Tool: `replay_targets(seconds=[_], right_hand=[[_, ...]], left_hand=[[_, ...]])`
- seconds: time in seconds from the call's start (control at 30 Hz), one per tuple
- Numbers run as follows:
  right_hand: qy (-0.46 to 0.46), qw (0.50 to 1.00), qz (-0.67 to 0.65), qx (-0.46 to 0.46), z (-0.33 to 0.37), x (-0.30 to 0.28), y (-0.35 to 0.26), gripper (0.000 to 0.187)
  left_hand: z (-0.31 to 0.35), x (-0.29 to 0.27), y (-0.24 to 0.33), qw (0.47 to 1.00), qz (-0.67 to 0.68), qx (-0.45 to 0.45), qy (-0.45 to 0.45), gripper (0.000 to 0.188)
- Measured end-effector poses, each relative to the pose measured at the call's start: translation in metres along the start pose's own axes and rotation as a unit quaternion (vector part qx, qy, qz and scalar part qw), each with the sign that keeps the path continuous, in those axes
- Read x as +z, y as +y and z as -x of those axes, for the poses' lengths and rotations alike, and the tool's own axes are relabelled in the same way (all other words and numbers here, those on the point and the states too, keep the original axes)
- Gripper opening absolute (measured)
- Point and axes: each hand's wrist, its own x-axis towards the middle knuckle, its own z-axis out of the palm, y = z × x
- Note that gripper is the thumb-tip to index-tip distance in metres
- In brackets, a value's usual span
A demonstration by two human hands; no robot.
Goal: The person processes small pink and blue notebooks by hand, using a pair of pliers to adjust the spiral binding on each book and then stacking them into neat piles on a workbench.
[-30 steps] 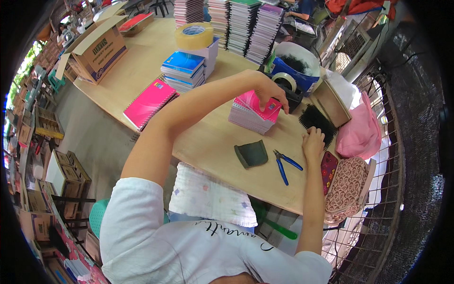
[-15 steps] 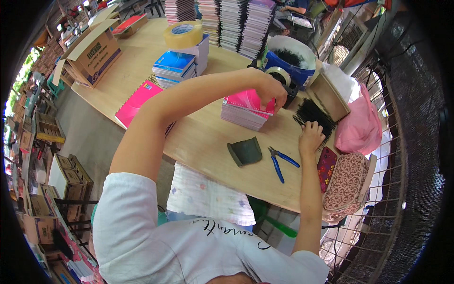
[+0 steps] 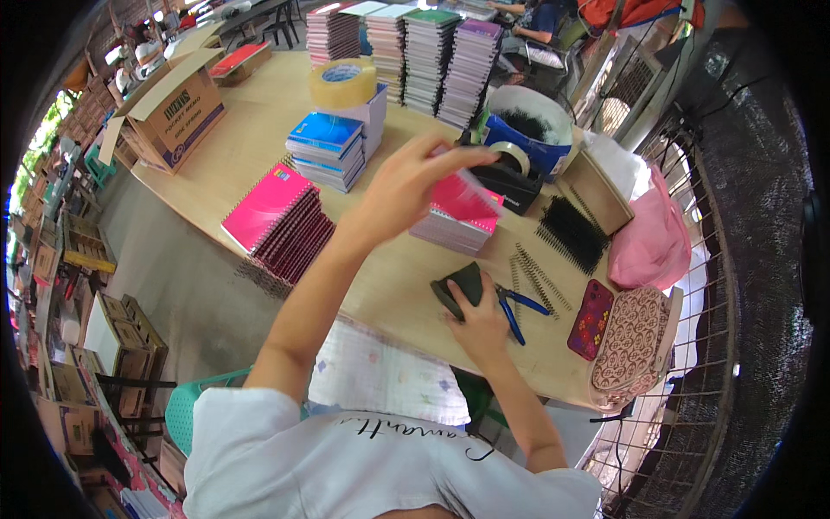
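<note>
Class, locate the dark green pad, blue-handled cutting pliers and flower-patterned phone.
Dark green pad (image 3: 469, 282), head view: exposed face.
Blue-handled cutting pliers (image 3: 513, 323), head view: lower handle.
Flower-patterned phone (image 3: 591, 320), head view: middle of back.

Up on the head of the person (image 3: 380, 458) over there, the camera looks down from close above the left hand (image 3: 399, 186) and right hand (image 3: 481, 322), facing across the table (image 3: 259, 108) to the far notebook stacks (image 3: 427, 69), its wide round view taking in floor (image 3: 186, 246) on the left.

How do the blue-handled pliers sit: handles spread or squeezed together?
Spread: the two handles form a V on the table, beside the right hand. Jaw gap: cannot tell.
</note>
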Motion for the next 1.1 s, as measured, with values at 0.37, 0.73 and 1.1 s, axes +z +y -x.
replay_targets(seconds=[0.37,0.73,1.1], right_hand=[[0.016,0.997,0.001,-0.075,-0.040,-0.071,0.130,0.049],[-0.137,0.956,-0.261,0.005,-0.043,-0.082,0.026,0.016],[-0.072,0.916,-0.392,0.054,-0.025,-0.061,0.015,0.017]], left_hand=[[0.196,0.058,-0.012,0.946,0.097,-0.280,0.132,0.029],[0.192,0.088,0.006,0.932,0.143,-0.305,0.133,0.031],[0.195,0.091,0.014,0.938,0.146,-0.288,0.124,0.029]])
